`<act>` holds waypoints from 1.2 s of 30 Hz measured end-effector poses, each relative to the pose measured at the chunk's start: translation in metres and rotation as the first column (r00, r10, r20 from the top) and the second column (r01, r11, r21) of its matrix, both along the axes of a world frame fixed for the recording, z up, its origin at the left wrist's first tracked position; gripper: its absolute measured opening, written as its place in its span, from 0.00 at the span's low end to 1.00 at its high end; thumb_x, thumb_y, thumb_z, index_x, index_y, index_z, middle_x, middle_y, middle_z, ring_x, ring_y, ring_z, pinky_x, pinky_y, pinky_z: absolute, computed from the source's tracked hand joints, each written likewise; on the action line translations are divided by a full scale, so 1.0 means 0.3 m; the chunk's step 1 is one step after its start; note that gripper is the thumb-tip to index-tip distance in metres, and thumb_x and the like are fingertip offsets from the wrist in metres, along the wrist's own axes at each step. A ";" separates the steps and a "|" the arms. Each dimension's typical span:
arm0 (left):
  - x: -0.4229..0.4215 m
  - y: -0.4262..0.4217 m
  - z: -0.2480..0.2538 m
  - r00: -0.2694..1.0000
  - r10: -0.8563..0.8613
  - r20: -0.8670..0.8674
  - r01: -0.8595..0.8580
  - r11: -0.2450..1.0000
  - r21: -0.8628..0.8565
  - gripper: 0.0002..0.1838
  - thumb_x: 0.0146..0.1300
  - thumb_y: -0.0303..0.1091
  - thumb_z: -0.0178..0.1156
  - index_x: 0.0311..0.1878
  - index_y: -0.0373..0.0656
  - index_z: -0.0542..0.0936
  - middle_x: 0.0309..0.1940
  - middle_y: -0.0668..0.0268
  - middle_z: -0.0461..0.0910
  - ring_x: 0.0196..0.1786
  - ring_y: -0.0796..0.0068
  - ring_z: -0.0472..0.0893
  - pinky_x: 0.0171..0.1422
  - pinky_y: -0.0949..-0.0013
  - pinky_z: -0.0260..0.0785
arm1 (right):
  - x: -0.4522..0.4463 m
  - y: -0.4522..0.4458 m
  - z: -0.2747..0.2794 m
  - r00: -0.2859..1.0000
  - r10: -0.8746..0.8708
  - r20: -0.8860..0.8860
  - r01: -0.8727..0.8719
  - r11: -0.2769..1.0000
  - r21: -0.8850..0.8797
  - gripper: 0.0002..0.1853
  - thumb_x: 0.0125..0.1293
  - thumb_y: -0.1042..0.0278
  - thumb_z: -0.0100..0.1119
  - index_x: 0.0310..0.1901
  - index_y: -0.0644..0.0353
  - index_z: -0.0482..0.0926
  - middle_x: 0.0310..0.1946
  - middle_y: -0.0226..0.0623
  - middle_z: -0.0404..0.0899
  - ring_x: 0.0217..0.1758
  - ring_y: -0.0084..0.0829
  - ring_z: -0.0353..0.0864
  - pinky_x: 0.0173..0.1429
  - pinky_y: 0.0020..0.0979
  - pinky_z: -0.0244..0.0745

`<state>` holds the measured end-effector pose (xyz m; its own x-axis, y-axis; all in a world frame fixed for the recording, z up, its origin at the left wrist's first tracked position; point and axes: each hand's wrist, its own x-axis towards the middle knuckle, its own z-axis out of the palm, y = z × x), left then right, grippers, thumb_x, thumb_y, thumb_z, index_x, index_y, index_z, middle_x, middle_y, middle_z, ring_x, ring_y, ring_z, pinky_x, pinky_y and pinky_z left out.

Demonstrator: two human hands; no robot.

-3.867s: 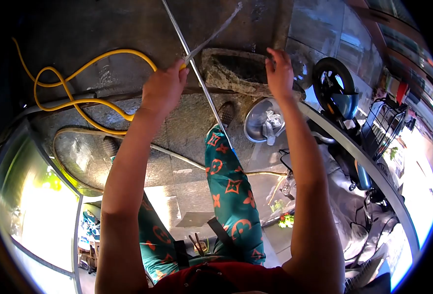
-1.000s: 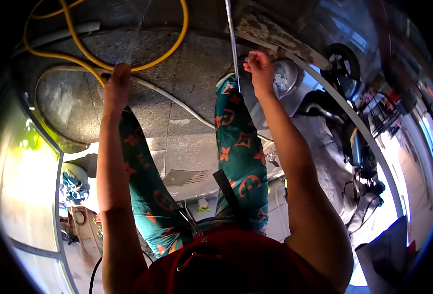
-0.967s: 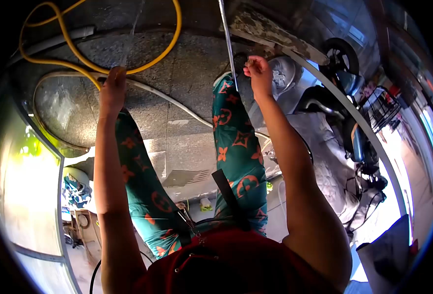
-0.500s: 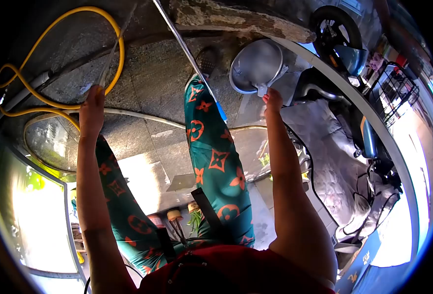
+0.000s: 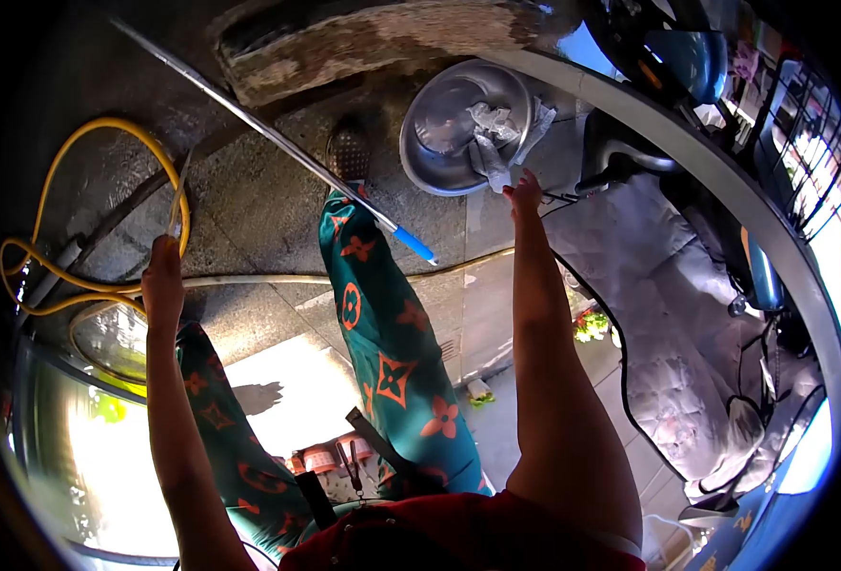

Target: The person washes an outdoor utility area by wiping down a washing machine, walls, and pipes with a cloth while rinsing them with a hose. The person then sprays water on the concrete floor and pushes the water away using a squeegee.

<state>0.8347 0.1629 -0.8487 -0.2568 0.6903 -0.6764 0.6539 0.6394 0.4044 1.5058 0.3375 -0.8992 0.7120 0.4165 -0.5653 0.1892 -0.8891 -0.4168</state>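
My left hand (image 5: 162, 283) is closed around the end of a yellow hose (image 5: 106, 124), and a thin stream of water rises from it. The hose loops on the wet ground beyond that hand. My right hand (image 5: 523, 196) is stretched forward with its thumb and a finger apart, close to the rim of a metal basin (image 5: 422, 162). Crumpled whitish, see-through material (image 5: 493, 138), looking like wet plastic, lies in the basin and over its rim. Its lower end comes near my right thumb; whether they touch is hard to tell.
A metal pole (image 5: 277, 138) with a blue end slants across in front of my knee. A pale hose (image 5: 249, 280) crosses the floor. Behind the basin lies a rough slab (image 5: 363, 43). On the right stand a covered scooter (image 5: 668, 381) and a curved grey frame (image 5: 763, 190).
My view has shifted, and the pole now slants more to the left. More of the whitish material shows in the basin, spread out. Water still streams from the hose in my left hand.
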 end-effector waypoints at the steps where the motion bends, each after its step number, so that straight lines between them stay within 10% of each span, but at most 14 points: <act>1: -0.008 0.005 0.001 1.000 -0.002 0.006 0.002 1.000 -0.012 0.13 0.75 0.44 0.45 0.54 0.50 0.72 0.36 0.51 0.82 0.40 0.41 0.80 0.36 0.48 0.70 | 0.016 -0.001 -0.027 0.999 0.028 0.032 -0.028 1.000 -0.002 0.35 0.57 0.89 0.36 0.68 0.56 0.66 0.57 0.52 0.70 0.23 0.36 0.80 0.24 0.31 0.75; 12: 0.019 0.090 -0.033 0.999 0.048 0.011 -0.047 0.994 -0.096 0.12 0.75 0.40 0.47 0.52 0.44 0.73 0.38 0.50 0.80 0.36 0.49 0.80 0.39 0.61 0.71 | 0.310 0.092 -0.267 0.981 0.191 -0.022 -0.188 0.930 -0.315 0.39 0.53 0.91 0.32 0.65 0.50 0.72 0.60 0.55 0.70 0.23 0.41 0.79 0.22 0.37 0.78; 15: 0.039 0.105 -0.051 1.000 -0.002 -0.016 0.001 0.998 -0.070 0.13 0.75 0.41 0.48 0.53 0.44 0.73 0.39 0.50 0.80 0.39 0.46 0.81 0.42 0.59 0.72 | 0.531 0.028 -0.410 0.836 0.540 0.095 -0.460 0.785 -0.416 0.36 0.50 0.92 0.47 0.62 0.51 0.76 0.50 0.47 0.80 0.34 0.44 0.84 0.25 0.39 0.80; 22: 0.051 0.141 -0.095 0.999 0.033 -0.005 -0.033 0.999 -0.035 0.14 0.74 0.40 0.48 0.55 0.45 0.73 0.41 0.49 0.81 0.44 0.43 0.80 0.43 0.55 0.73 | 0.417 0.159 -0.391 0.988 0.142 -0.054 -0.150 0.876 -0.459 0.21 0.68 0.74 0.39 0.55 0.46 0.80 0.44 0.39 0.80 0.33 0.32 0.80 0.21 0.31 0.73; 27: 0.049 0.199 -0.112 0.999 0.049 -0.006 -0.049 0.989 -0.143 0.13 0.74 0.40 0.49 0.55 0.45 0.73 0.40 0.50 0.81 0.43 0.44 0.80 0.41 0.55 0.72 | 0.458 0.157 -0.441 0.968 0.235 -0.089 -0.251 0.925 -0.287 0.11 0.71 0.67 0.46 0.40 0.61 0.79 0.18 0.34 0.72 0.14 0.27 0.69 0.16 0.29 0.61; 31: 0.039 0.171 -0.109 0.999 0.034 0.027 -0.032 0.997 -0.074 0.13 0.74 0.40 0.48 0.55 0.46 0.73 0.37 0.51 0.81 0.39 0.45 0.81 0.38 0.54 0.72 | 0.512 0.086 -0.387 0.733 0.385 0.561 -0.459 0.888 -0.010 0.14 0.69 0.68 0.47 0.49 0.66 0.78 0.37 0.39 0.79 0.25 0.28 0.76 0.25 0.28 0.69; 34: 0.050 0.158 -0.046 1.000 0.012 0.009 -0.012 0.999 -0.040 0.13 0.74 0.40 0.48 0.56 0.47 0.73 0.33 0.52 0.81 0.34 0.45 0.80 0.36 0.54 0.71 | 0.195 0.157 -0.051 0.869 0.330 0.369 -0.366 0.930 0.030 0.16 0.68 0.68 0.47 0.50 0.69 0.78 0.53 0.50 0.78 0.51 0.45 0.80 0.54 0.41 0.75; 36: 0.036 0.132 -0.013 0.998 0.043 0.051 -0.041 0.998 -0.049 0.13 0.74 0.39 0.48 0.57 0.47 0.72 0.28 0.53 0.79 0.27 0.51 0.80 0.32 0.60 0.70 | 0.101 0.096 0.073 0.583 0.635 0.507 -0.673 0.727 -0.137 0.17 0.65 0.74 0.46 0.54 0.68 0.77 0.56 0.49 0.76 0.42 0.39 0.81 0.39 0.33 0.78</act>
<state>0.8456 0.2026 -0.8526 -0.2481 0.6464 -0.7215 0.6050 0.6851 0.4057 1.5360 0.3663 -0.8774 0.3924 0.9026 -0.1772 0.8982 -0.4175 -0.1373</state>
